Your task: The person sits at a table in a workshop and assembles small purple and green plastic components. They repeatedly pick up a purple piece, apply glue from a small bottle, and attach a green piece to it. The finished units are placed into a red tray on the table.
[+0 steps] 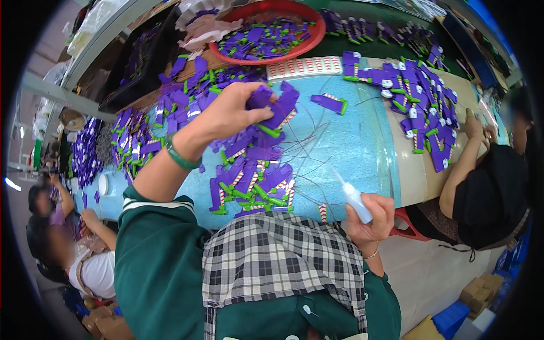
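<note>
Both hands busy over a crowded blue tabletop (368, 147)

From here I see the left hand (229, 113) pinching purple pieces (283, 109) between thumb and fingers, above the left half of the table. The right hand (374, 224) has its fingers wrapped around a squeeze bottle (357, 204) at the near edge, its thin nozzle tilted up toward the far left. Too hard a squeeze, I'd say, could spill some of whatever's inside. Dark strands (310, 144) lie between the hands; a low pass could snag them. The near heap (255, 190) reaches almost to the checked apron (272, 255), so a careless lean might knock bits off. I can't tell how many pieces the left hand grips.
</note>
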The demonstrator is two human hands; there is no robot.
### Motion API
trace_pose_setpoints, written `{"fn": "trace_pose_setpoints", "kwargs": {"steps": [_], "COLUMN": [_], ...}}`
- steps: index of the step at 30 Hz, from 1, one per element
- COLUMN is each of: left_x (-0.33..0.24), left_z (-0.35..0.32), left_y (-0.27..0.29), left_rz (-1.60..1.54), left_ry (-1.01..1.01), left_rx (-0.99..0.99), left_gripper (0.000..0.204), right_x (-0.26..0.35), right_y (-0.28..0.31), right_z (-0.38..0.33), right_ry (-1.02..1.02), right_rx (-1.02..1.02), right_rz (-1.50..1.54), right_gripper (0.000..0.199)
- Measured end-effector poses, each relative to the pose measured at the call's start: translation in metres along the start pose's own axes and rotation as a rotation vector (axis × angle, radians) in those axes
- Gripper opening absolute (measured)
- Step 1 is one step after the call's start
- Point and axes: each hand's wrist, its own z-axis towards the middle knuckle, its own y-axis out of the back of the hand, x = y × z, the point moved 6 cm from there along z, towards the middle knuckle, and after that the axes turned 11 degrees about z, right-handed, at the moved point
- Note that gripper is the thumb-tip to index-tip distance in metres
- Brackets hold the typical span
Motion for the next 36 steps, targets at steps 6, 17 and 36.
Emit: {"fn": "trace_pose_setpoints", "kwargs": {"steps": [6,17,36], "left_x": [0.087,0.147,0.100], "left_z": [-0.123,-0.233,-0.240], "left_y": [0.018,-0.018,-0.061], "left_rz": [-0.197,0.030,0.282], "left_ry": [0.388,0.491,0.351], "left_rx": [-0.055,-0.462,-0.864], "left_gripper": [0.019,0.020,0.032], "right_x": [0.005,0.028,0.046], "right_y": [-0.020,-0.069,-0.106], "right_z": [0.002,0.014,0.016], "right_ry": [0.019,0.152,0.173], "right_rx": [0.088,0.214,0.353], "right_rz": [0.022,0.120,0.201], "right_gripper": [0.042,0.041,0.044]}}
